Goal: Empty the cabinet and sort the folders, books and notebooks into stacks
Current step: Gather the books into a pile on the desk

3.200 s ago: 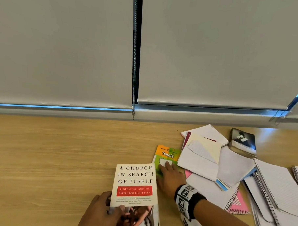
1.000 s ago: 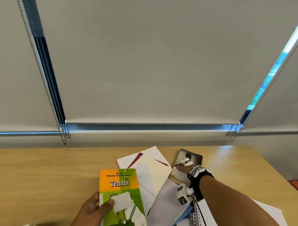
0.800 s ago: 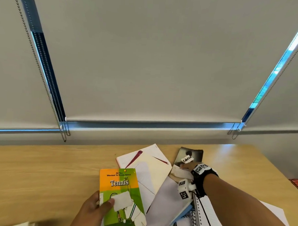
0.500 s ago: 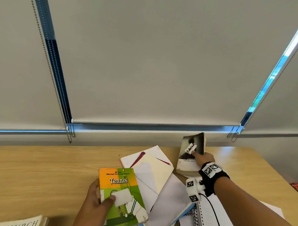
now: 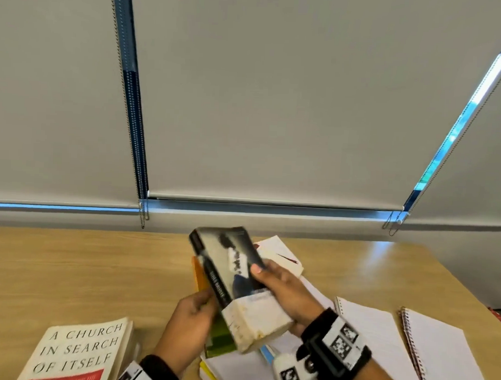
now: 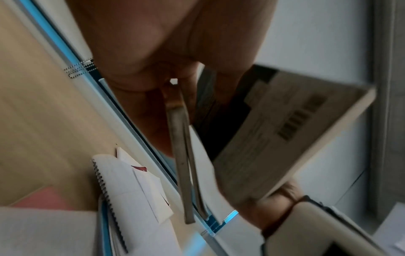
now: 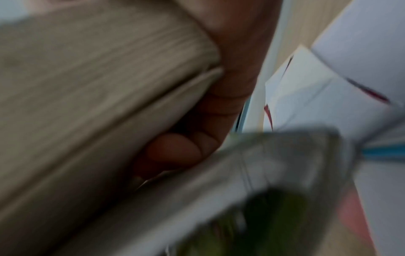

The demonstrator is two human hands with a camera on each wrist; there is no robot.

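We are seeing even, soft daylight leaking past the blinds (image 5: 264,104) beyond the hands, glare streaking the desk (image 5: 375,252), edges bowing, and both wrist views dimming and smearing with motion blur.

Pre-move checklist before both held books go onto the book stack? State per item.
1. Right hand grips the thick black paperback, thumb on the cover: ok.
2. Left hand holds the thin green and orange book under it: ok, though mostly hidden in the head view.
3. The two books are squared to each other: not ok, the paperback sits tilted across the thin one.
4. The landing spot, the white Church book, lies flat on the table at the lower left: ok.
5. Nothing lies on top of it: ok for the part in view; its lower end is out of frame.
6. Spiral notebooks kept apart at right: ok.
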